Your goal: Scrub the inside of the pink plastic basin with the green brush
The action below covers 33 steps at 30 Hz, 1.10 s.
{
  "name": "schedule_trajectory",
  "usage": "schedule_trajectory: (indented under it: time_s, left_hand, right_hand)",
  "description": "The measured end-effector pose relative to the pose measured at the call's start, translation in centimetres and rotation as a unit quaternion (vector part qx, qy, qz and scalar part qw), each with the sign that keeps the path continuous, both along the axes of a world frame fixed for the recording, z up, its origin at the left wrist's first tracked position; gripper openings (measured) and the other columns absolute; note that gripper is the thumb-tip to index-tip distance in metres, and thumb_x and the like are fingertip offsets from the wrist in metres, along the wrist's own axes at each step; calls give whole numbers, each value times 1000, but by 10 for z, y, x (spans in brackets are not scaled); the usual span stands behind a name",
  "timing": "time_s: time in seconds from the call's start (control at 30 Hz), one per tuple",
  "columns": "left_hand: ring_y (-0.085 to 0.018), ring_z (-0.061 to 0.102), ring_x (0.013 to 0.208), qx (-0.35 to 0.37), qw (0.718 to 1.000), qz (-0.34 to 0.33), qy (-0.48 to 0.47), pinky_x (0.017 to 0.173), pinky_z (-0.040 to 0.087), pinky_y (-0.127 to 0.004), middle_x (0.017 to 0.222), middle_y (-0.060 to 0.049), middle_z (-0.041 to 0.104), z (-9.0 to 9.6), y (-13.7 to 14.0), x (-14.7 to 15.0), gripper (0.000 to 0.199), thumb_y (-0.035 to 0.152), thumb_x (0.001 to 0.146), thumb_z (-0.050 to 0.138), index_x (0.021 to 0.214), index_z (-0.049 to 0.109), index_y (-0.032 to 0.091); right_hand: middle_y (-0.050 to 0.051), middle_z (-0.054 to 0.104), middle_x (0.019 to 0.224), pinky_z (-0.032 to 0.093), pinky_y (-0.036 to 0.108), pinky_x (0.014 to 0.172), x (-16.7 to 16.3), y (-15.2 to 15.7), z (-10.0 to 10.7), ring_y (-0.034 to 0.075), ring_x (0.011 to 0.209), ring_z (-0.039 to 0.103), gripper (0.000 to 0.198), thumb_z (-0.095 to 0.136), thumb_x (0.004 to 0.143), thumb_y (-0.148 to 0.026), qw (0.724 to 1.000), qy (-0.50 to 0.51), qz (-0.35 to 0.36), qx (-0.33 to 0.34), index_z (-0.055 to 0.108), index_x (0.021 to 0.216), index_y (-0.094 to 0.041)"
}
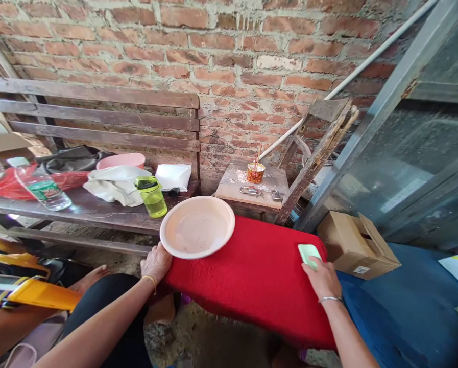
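Observation:
A red cloth (259, 276) is spread over a narrow raised surface in front of me. My left hand (155, 263) is closed around its left edge, close below the basin rim; some of its fingers are hidden. A pale pink basin (198, 227) with what looks like shallow water stands on the cloth's far left corner. Toward the right end, my right hand (321, 276) grips a small pale green block (309, 254) against the cloth. Whether the block is soap or a sponge I cannot tell.
A wooden bench (98, 107) on the left bears a green bottle (152, 197), a water bottle (45, 189) and a white cloth (117, 185). Behind stands a small table with a tin (255, 173) and padlocks (250, 191). A cardboard box (355, 245) sits right. Someone's leg shows at left.

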State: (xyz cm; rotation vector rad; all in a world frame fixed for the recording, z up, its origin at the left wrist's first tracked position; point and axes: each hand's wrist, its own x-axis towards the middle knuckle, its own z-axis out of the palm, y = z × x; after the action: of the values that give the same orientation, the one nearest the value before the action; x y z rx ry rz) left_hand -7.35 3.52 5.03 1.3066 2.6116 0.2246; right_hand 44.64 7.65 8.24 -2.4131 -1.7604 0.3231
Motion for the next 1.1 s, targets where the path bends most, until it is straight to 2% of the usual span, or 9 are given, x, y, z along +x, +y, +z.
schedule_trajectory:
  time_s: [0.17,0.3,0.4,0.5,0.6,0.7,0.8,0.93,1.1]
  left_hand:
    - [-38,60,118,-12,999,13,-42,94,45,-56,125,-17,63,15,-2,9,39,35,99,28,120,56,19]
    - [-37,60,119,-8,999,20,-47,94,45,-54,125,-17,63,18,-1,12,37,35,99,28,116,57,20]
    - [-36,60,120,-7,999,27,-47,96,44,-54,126,-17,63,17,0,12,38,34,99,27,117,57,20]
    - [-36,59,120,-8,999,31,-44,96,44,-53,127,-17,62,16,0,12,40,35,100,24,118,56,20]
    - [-36,59,121,-10,999,32,-42,96,44,-54,128,-18,62,15,0,11,41,37,100,24,118,57,20]
    - [-37,60,120,-9,999,32,-42,96,44,-55,128,-18,62,14,1,10,41,38,99,25,118,57,20]
    - [-37,60,119,-9,999,28,-44,95,44,-56,126,-19,62,13,1,9,40,37,99,25,117,57,20]
    - [-37,60,119,-6,999,25,-43,95,43,-55,126,-20,62,14,1,11,39,34,99,26,116,57,19]
    - [-36,60,118,1,998,35,-45,94,43,-53,126,-18,63,16,1,15,38,34,99,27,116,58,20]
  right_hand:
    - [17,59,102,51,46,75,83,-31,-6,35,92,65,70,37,86,-66,983,9,-180,-28,59,139,-25]
    - [15,58,84,51,49,75,101,-55,-9,41,100,62,75,37,84,-69,979,19,-205,8,62,134,-19]
    - [12,59,82,51,46,85,57,-66,-11,37,107,58,72,41,83,-69,990,36,-111,76,65,128,-18]
    - [10,59,96,52,39,86,-26,-77,-16,28,96,61,56,50,84,-61,988,60,41,133,69,120,-22]
    - [7,58,101,52,34,82,-102,-84,-20,22,89,61,37,56,89,-46,967,46,190,161,70,117,-27]
    - [7,57,102,51,32,83,-127,-82,-20,22,90,62,33,61,88,-37,958,12,240,154,71,118,-28]
    - [7,56,102,50,33,86,-95,-76,-16,22,90,62,36,60,88,-38,977,-25,184,107,70,121,-27]
    - [9,56,100,49,36,91,-5,-78,-9,25,99,61,48,51,90,-49,999,-27,8,25,66,129,-26]
    - [16,56,107,52,46,81,72,-93,2,34,96,63,70,37,87,-69,976,-19,-207,-59,56,140,-27]
